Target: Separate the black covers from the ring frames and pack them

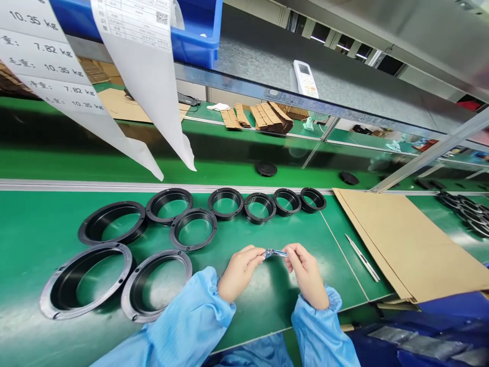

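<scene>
Just above the green tabletop, a small shiny metal tool [275,253], bluish and shaped rather like nail clippers, spans the gap between my hands. My left hand [241,269] pinches its left end between thumb and fingers. Its right end is pinched by my right hand [304,269]. Black flanged rings [193,229], several of them, stand on the table to the left and beyond my hands. Closest past my fingertips is a smaller black ring [260,208]. The fingertips hide both ends of the tool, so its exact kind is unclear.
Cardboard sheets [412,239] lie at the right, with a silver pen-like cutter [362,257] beside them. Behind the rings runs a green conveyor belt [225,153] carrying black discs [266,168]. Overhead, a metal shelf [255,56] holds a blue bin [196,46] and a white remote [305,79]; paper strips [143,76] hang down.
</scene>
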### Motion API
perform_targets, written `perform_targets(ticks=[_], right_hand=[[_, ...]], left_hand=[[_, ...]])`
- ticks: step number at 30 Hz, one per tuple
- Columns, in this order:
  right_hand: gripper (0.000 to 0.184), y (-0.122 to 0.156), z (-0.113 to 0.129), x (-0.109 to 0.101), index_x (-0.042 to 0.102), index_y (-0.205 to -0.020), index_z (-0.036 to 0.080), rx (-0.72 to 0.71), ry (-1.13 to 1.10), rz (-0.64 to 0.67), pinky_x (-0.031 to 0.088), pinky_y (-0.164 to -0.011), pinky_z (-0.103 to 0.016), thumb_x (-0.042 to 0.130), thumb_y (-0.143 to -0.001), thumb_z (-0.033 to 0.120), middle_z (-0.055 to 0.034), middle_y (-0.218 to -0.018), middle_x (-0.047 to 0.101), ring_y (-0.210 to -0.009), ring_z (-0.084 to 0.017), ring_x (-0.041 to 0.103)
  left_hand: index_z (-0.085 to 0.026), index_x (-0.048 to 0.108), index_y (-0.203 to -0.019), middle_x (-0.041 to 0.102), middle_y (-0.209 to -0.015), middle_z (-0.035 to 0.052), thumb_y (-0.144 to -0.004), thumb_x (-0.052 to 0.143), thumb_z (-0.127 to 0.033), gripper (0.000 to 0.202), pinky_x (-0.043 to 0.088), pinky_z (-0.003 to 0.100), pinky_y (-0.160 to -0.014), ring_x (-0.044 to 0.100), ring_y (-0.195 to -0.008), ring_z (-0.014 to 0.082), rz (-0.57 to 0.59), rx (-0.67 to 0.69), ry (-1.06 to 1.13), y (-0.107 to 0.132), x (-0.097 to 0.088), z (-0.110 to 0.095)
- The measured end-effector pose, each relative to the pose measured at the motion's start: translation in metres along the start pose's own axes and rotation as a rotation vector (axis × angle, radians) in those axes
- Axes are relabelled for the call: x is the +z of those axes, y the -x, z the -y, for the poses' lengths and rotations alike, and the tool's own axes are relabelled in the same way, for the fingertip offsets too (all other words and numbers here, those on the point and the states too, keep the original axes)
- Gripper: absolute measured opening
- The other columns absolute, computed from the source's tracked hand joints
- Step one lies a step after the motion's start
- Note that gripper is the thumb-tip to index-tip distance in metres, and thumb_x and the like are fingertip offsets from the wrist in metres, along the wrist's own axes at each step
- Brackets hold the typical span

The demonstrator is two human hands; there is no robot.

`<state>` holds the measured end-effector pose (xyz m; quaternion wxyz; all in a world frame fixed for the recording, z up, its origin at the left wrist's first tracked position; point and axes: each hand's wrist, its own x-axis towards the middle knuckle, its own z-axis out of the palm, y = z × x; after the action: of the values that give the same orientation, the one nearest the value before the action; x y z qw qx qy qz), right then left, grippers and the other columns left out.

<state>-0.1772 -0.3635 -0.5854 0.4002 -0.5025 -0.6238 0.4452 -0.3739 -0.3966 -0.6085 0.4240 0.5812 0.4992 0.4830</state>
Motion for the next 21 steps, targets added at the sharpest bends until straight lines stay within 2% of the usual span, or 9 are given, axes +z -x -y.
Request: perform_targets(ticks=[3,6,8,10,13,15,17,19,21], right_hand=[[0.041,-0.005,0.005,-0.011,0.067,-0.085,0.018,0.051,-0.092,0.071,0.045,-0.052,-0.025,0.063,-0.089,0.058,-0.001,-0.068,0.058,-0.059,-0.013,0.053],[0.038,-0.009,0.002,-0.009,0.064,-0.08,0.017,0.161,-0.385,0.136,0.039,-0.046,-0.021,0.07,-0.085,0.055,0.0022,-0.062,0.053,-0.052,-0.009,0.046],[0.039,-0.009,-0.004,0.003,0.06,-0.076,0.017,0.27,-0.613,0.201,0.031,-0.042,-0.018,0.077,-0.08,0.053,0.005,-0.057,0.048,-0.046,-0.006,0.037],[0.041,-0.007,-0.012,0.021,0.055,-0.073,0.018,0.364,-0.791,0.267,0.022,-0.038,-0.015,0.081,-0.075,0.05,0.0074,-0.054,0.042,-0.044,-0.004,0.028],[0.043,-0.001,-0.021,0.044,0.05,-0.072,0.019,0.409,-0.928,0.292,0.013,-0.036,-0.014,0.082,-0.075,0.048,0.0099,-0.051,0.035,-0.042,-0.003,0.019],[0.041,0.002,-0.022,0.051,0.049,-0.075,0.021,0.384,-0.925,0.29,0.017,-0.037,-0.015,0.078,-0.079,0.05,0.0092,-0.053,0.038,-0.042,-0.004,0.023],[0.036,0.003,-0.021,0.049,0.055,-0.083,0.021,0.33,-0.84,0.245,0.033,-0.043,-0.017,0.072,-0.084,0.053,0.0048,-0.062,0.051,-0.049,-0.008,0.041],[0.032,0.001,-0.016,0.04,0.061,-0.096,0.023,0.248,-0.75,0.122,0.048,-0.061,-0.023,0.068,-0.087,0.054,-0.0011,-0.085,0.062,-0.073,-0.014,0.058],[0.031,-0.001,-0.012,0.027,0.064,-0.099,0.027,0.174,-0.757,-0.001,0.052,-0.08,-0.03,0.063,-0.089,0.056,-0.0034,-0.109,0.063,-0.099,-0.018,0.059]], left_hand=[[-0.02,0.075,-0.095,0.064,-0.078,0.0031,-0.089,0.056,-0.032,0.024,0.046,0.024,-0.061,0.056,-0.063,0.0127,0.041,-0.051,0.099,0.0,-0.003,-0.003],[-0.017,0.071,-0.097,0.067,-0.081,0.0031,-0.081,0.068,-0.031,0.021,0.045,0.023,-0.057,0.056,-0.062,0.0116,0.069,-0.16,0.318,-0.001,-0.003,-0.007],[-0.017,0.068,-0.103,0.068,-0.088,0.0044,-0.075,0.075,-0.028,0.031,0.048,0.023,-0.059,0.057,-0.067,0.0122,0.111,-0.205,0.489,0.001,0.0,-0.009],[-0.017,0.066,-0.109,0.068,-0.092,0.005,-0.07,0.079,-0.024,0.042,0.052,0.026,-0.068,0.061,-0.076,0.0141,0.15,-0.206,0.623,0.003,0.005,-0.008],[-0.017,0.068,-0.112,0.064,-0.093,0.0045,-0.068,0.081,-0.024,0.046,0.053,0.03,-0.077,0.062,-0.085,0.0164,0.183,-0.183,0.706,0.006,0.013,-0.003],[-0.017,0.071,-0.108,0.057,-0.091,0.0029,-0.068,0.084,-0.029,0.044,0.054,0.029,-0.073,0.06,-0.081,0.0152,0.185,-0.157,0.703,0.007,0.016,0.002],[-0.019,0.07,-0.106,0.052,-0.093,0.0019,-0.067,0.085,-0.032,0.044,0.053,0.027,-0.067,0.058,-0.076,0.0127,0.184,-0.118,0.708,0.006,0.016,0.006],[-0.02,0.067,-0.104,0.052,-0.107,0.0048,-0.067,0.086,-0.031,0.043,0.052,0.024,-0.065,0.057,-0.076,0.0109,0.164,-0.092,0.722,0.005,0.013,0.005],[-0.02,0.065,-0.104,0.047,-0.131,0.0092,-0.07,0.084,-0.03,0.041,0.051,0.023,-0.067,0.057,-0.081,0.0104,0.116,-0.103,0.707,0.004,0.007,-0.001]])
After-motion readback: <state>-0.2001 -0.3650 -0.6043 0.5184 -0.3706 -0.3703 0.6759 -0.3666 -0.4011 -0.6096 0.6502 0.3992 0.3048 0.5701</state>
